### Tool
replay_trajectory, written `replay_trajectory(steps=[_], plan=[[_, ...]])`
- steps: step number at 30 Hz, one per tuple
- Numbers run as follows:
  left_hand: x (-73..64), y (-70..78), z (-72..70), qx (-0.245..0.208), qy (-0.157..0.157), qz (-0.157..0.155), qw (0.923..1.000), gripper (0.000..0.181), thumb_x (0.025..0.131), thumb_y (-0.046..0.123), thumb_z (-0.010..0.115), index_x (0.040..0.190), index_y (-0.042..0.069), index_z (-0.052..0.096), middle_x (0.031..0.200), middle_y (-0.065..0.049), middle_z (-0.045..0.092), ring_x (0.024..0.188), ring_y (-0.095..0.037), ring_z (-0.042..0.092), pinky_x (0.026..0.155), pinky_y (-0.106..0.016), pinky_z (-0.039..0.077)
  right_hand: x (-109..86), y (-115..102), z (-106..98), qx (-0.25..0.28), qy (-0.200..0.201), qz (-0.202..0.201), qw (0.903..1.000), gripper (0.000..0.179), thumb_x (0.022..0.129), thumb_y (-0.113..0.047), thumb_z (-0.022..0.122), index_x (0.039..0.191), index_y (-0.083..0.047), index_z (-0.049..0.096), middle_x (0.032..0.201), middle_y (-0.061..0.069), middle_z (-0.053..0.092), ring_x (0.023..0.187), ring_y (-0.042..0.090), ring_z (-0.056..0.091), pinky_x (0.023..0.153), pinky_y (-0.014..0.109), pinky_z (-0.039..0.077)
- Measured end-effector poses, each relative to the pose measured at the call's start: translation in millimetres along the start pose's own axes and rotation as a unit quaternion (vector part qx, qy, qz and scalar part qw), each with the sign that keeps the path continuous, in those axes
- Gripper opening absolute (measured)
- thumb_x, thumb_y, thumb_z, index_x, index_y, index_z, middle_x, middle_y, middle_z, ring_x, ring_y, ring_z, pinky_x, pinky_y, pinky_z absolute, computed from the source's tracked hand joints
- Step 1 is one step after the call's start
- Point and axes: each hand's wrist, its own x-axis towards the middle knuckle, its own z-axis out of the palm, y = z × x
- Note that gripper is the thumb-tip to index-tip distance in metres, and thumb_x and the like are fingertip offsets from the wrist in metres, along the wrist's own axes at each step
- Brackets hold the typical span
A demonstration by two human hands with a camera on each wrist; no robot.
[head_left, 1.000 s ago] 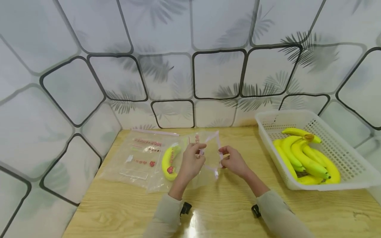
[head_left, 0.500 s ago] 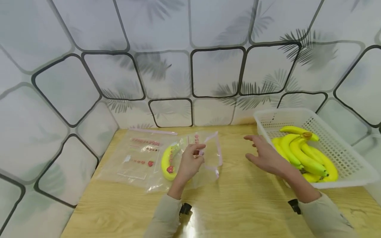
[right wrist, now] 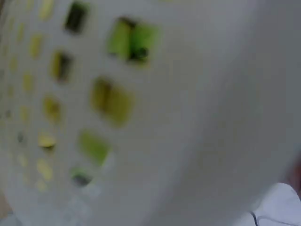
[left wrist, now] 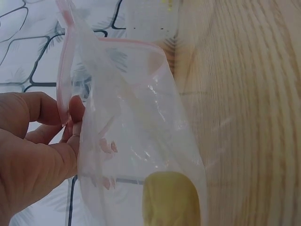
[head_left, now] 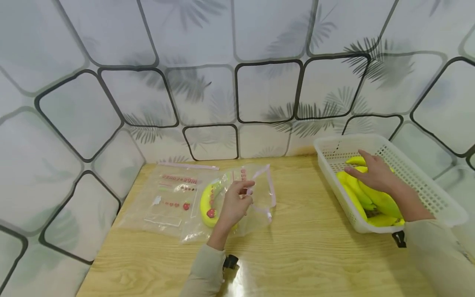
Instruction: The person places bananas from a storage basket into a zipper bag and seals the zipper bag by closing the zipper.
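Note:
My left hand (head_left: 236, 204) pinches the pink zip edge of a clear zip bag (left wrist: 127, 117), whose mouth gapes to the right. A yellow banana (head_left: 207, 206) lies inside that bag, behind its red strawberry print; in the left wrist view the banana's rounded end (left wrist: 171, 200) shows at the bottom. Over the white basket (head_left: 337, 210) at the right, my right hand (head_left: 378, 175) spreads thumb and fingers above several bananas (head_left: 380, 200), partly hiding them. In the right wrist view the basket's holed wall (right wrist: 188, 122) fills most of the picture.
A second clear zip bag (head_left: 152, 210) with a pink zip lies flat at the left, partly under the first one. Everything stands on a wood-grain table (head_left: 297, 255). A patterned wall (head_left: 211, 142) rises behind it, and another closes off the left side.
My right hand has let go of the bag's mouth and moved right, over the bananas in the basket. The left hand stays at the bag's edge.

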Motion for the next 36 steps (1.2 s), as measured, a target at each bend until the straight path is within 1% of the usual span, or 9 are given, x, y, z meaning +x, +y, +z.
replay_trajectory(steps=[2, 8, 14, 18, 21, 24, 29, 34, 36], plan=[[0.8, 0.8, 0.7, 0.0, -0.002, 0.001, 1.0, 0.046, 0.08, -0.013, 0.054, 0.123, -0.004, 0.066, 0.112, -0.016, 0.057, 0.098, -0.027, 0.058, 0.049, -0.017, 0.045, -0.7, 14.3, 0.1, -0.012, -0.022, 0.021, 0.9995, 0.096, 0.101, -0.055, 0.041, 0.151, 0.013, -0.003, 0.142, 0.055, 0.004, 0.128, 0.071, 0.009, 0.097, 0.079, 0.022], [0.9, -1.3, 3.9, -0.006, -0.01, -0.009, 0.9999, 0.047, 0.078, -0.014, 0.054, 0.122, -0.004, 0.066, 0.114, -0.016, 0.057, 0.098, -0.025, 0.057, 0.055, -0.017, 0.048, -6.6, 49.0, 11.7, -0.044, -0.069, 0.039, 0.9959, 0.099, 0.101, -0.058, 0.037, 0.146, 0.022, -0.001, 0.135, 0.059, 0.015, 0.122, 0.073, 0.023, 0.096, 0.077, 0.028], [0.7, -0.4, 5.7, -0.005, -0.009, -0.009, 0.9999, 0.046, 0.078, -0.013, 0.054, 0.121, -0.003, 0.066, 0.112, -0.016, 0.057, 0.097, -0.025, 0.057, 0.046, -0.018, 0.045, -8.8, 67.2, 26.9, -0.049, -0.068, 0.044, 0.9955, 0.102, 0.099, -0.061, 0.039, 0.148, 0.018, -0.004, 0.134, 0.059, 0.016, 0.12, 0.073, 0.025, 0.095, 0.077, 0.029], [0.8, 2.2, 5.0, -0.009, -0.005, -0.012, 0.9999, 0.045, 0.079, -0.013, 0.054, 0.121, -0.003, 0.067, 0.11, -0.016, 0.057, 0.096, -0.025, 0.057, 0.043, -0.018, 0.044, -6.3, 69.3, 31.6, -0.048, -0.058, 0.033, 0.9966, 0.099, 0.101, -0.059, 0.036, 0.149, 0.017, -0.004, 0.136, 0.059, 0.012, 0.12, 0.075, 0.022, 0.096, 0.078, 0.027], [1.0, 3.4, 4.1, -0.009, -0.001, -0.012, 0.9999, 0.045, 0.08, -0.014, 0.054, 0.121, -0.003, 0.067, 0.11, -0.016, 0.057, 0.096, -0.025, 0.057, 0.044, -0.018, 0.044, -3.1, 68.2, 34.6, -0.064, -0.055, 0.025, 0.9961, 0.095, 0.102, -0.059, 0.033, 0.149, 0.017, 0.001, 0.136, 0.057, 0.017, 0.121, 0.074, 0.026, 0.095, 0.078, 0.03], [0.5, 3.6, 3.5, -0.008, 0.0, -0.011, 0.9999, 0.045, 0.08, -0.014, 0.054, 0.122, -0.003, 0.066, 0.11, -0.016, 0.057, 0.096, -0.025, 0.057, 0.045, -0.017, 0.044, -0.8, 67.4, 38.5, -0.075, -0.058, 0.023, 0.9952, 0.092, 0.102, -0.059, 0.028, 0.15, 0.016, 0.005, 0.138, 0.053, 0.022, 0.122, 0.072, 0.028, 0.094, 0.08, 0.025], [-1.8, 1.3, 2.5, -0.014, -0.002, -0.011, 0.9998, 0.044, 0.08, -0.014, 0.055, 0.122, -0.004, 0.066, 0.11, -0.016, 0.057, 0.096, -0.026, 0.057, 0.045, -0.017, 0.044, 0.1, 66.5, 46.8, -0.08, -0.067, 0.021, 0.9943, 0.088, 0.103, -0.058, 0.022, 0.15, 0.015, 0.006, 0.138, 0.056, 0.017, 0.122, 0.077, 0.02, 0.092, 0.084, 0.016], [-3.2, 0.2, 1.3, -0.027, 0.002, -0.01, 0.9996, 0.042, 0.081, -0.013, 0.054, 0.12, -0.004, 0.067, 0.11, -0.017, 0.057, 0.096, -0.025, 0.058, 0.049, -0.016, 0.046, -1.0, 61.7, 47.8, -0.097, -0.065, 0.036, 0.9925, 0.087, 0.102, -0.06, 0.011, 0.152, 0.011, 0.004, 0.136, 0.059, 0.014, 0.119, 0.081, 0.013, 0.092, 0.083, 0.023], [-3.5, 0.6, 0.9, -0.033, 0.003, -0.011, 0.9994, 0.041, 0.082, -0.012, 0.055, 0.121, -0.005, 0.066, 0.11, -0.017, 0.057, 0.095, -0.024, 0.058, 0.049, -0.016, 0.046, -1.4, 59.9, 45.4, -0.073, -0.07, 0.039, 0.9941, 0.083, 0.104, -0.056, 0.011, 0.152, 0.011, 0.001, 0.138, 0.058, 0.01, 0.121, 0.08, 0.009, 0.094, 0.082, 0.021]])
